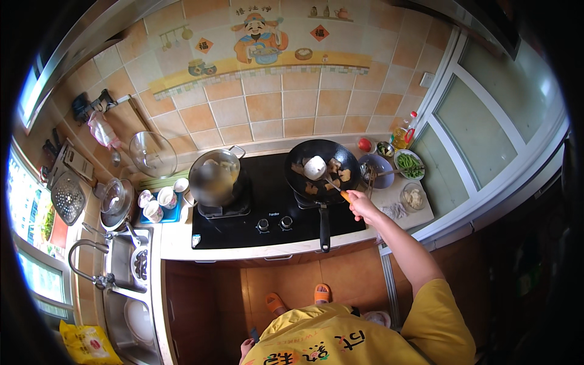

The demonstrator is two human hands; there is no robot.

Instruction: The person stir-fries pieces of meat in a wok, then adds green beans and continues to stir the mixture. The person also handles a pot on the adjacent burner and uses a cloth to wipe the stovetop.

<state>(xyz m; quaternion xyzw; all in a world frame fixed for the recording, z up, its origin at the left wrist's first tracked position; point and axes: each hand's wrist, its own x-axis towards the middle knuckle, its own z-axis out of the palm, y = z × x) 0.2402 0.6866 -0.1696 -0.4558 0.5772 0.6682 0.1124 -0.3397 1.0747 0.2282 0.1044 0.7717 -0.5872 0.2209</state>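
My right hand (362,206) grips the orange handle of a metal ladle (315,168), its bowl over the black wok (299,146) on the right burner. Browned pieces of food (344,174) lie in the wok around the ladle. The wok's black handle (324,230) points towards me, with no hand on it. On the left burner stands a steel pot (235,157) with food in liquid, partly blurred by steam or haze. My left hand (247,346) hangs low beside my yellow top, away from the stove; its fingers are mostly hidden.
Right of the wok stand a purple bowl (388,179) with chopsticks, a plate of green beans (409,165), a glass bowl (413,197) and an oil bottle (402,136). Cups on a blue tray (172,215), a glass lid (153,155) and a double sink (119,292) are at the left.
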